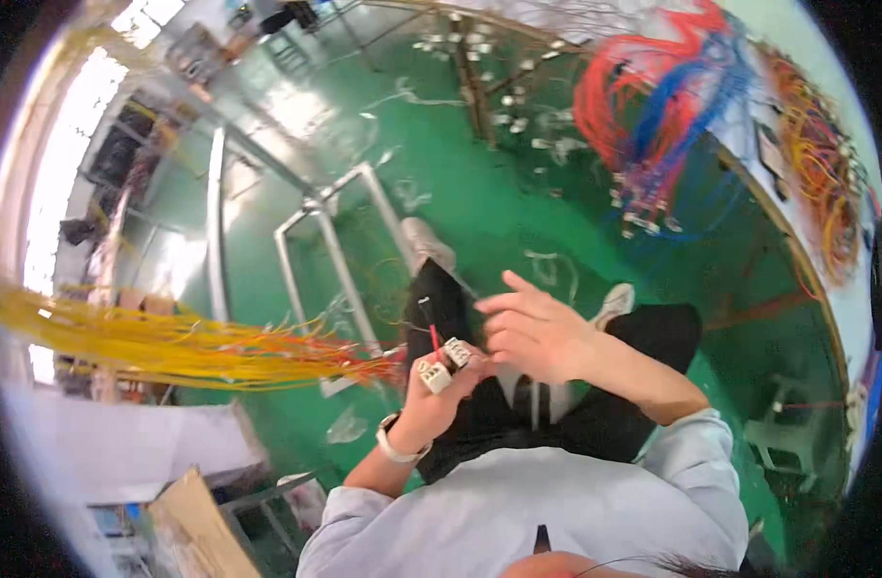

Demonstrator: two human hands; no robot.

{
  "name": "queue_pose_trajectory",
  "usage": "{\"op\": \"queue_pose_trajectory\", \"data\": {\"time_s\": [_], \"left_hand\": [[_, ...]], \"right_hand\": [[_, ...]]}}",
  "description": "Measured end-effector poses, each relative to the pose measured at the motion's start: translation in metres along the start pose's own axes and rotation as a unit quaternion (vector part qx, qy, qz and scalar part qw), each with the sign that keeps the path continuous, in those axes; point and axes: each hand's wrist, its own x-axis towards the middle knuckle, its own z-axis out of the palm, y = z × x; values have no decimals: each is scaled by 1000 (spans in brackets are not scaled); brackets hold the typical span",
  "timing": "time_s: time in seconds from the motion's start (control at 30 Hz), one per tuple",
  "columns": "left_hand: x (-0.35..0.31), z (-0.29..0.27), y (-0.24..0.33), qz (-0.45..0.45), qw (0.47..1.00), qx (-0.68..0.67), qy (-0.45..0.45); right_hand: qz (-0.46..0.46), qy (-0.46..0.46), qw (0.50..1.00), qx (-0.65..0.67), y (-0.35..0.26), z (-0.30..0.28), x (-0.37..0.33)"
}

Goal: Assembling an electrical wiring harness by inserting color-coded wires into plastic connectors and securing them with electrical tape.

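My left hand [439, 407], with a white band at the wrist, is closed around white plastic wire connectors [433, 377] held above my lap. A short red wire [433, 337] sticks up from them, its tip dark. Just to the right is my right hand [542, 335], fingers stretched and apart, slightly blurred; its thumb side is close to the connectors, and I cannot tell whether it touches them. A long bundle of yellow wires [200, 347] with reddish ends reaches in from the left, ending beside my left hand.
A metal frame [335, 255] stands ahead on the green floor [441, 154], amid scattered plastic scraps. Red wires [605, 96] and blue wires [687, 106] hang over the table edge at the right, with orange-yellow wires [817, 144] beyond. A plastic stool [786, 438] stands at lower right.
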Motion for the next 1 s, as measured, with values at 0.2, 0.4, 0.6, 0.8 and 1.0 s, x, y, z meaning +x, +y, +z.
{"op": "queue_pose_trajectory", "data": {"time_s": [0.2,0.4,0.6,0.8,1.0], "left_hand": [[5,-6,-11,146,979,-109,91],[27,41,-12,257,952,145,83],[36,35,-28,297,952,28,69],[41,27,-43,420,852,219,224],[47,16,-32,213,971,-94,54]], "right_hand": [[75,161,983,42,-9,-11,-5],[160,159,969,100,-27,17,-5],[303,135,793,511,-29,20,-3],[334,115,657,666,-6,36,-25],[357,134,673,634,-8,32,-17]]}}
